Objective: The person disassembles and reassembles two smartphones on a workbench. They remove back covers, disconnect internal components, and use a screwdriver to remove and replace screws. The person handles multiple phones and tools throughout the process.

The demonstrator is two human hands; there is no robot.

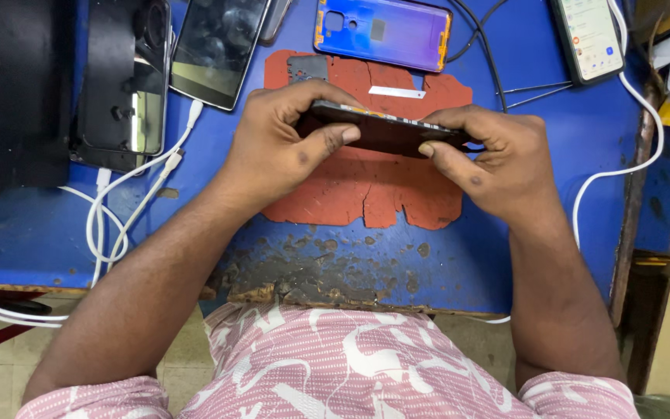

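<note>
Phone body (385, 130), dark and held edge-on, sits between the two hands just above the orange mat (366, 186) in the middle of the blue table (568, 155). Left hand (277, 147) has its grip clamped on the phone body's left end, the thumb pressed flat along the near face and the fingers curled over the far edge. Right hand (498, 159) is clamped on the right end in the same way, thumb on the near side and fingers wrapped over the top. The phone body is tilted so that its long edge faces the camera, with small pale and orange marks showing along the upper rim. Beyond the hands lies a detached back cover (385, 32), blue shading to purple, with cut-outs near its left end. Left of it a dark phone (219, 46) rests screen up, leaning against a black device (122, 77). A lit phone (589, 35) lies at the far right with a white cable (622, 167) running from it. More white cables (129, 194) loop across the left side of the table. A small grey plate (308, 68) and a thin white strip (397, 92) lie on the mat. The table's near edge is worn and chipped.
</note>
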